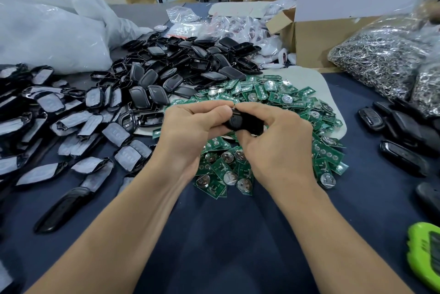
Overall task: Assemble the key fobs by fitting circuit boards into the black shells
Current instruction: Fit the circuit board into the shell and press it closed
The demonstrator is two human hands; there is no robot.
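Observation:
Both hands meet over the table's middle around one black key fob shell (240,122). My left hand (190,127) pinches its left end with curled fingers and thumb. My right hand (276,141) grips its right side from above, hiding most of it. Whether a board sits inside the shell is hidden. Beneath the hands spreads a pile of green circuit boards (281,101) with round coin cells. A heap of empty black shells (171,67) lies behind to the left.
Film-covered shell halves (71,122) litter the left side. Finished-looking black fobs (404,132) lie at the right, below bags of metal key rings (381,60). A cardboard box (321,36) and white plastic bags (47,36) stand at the back. A green tool (426,253) lies front right.

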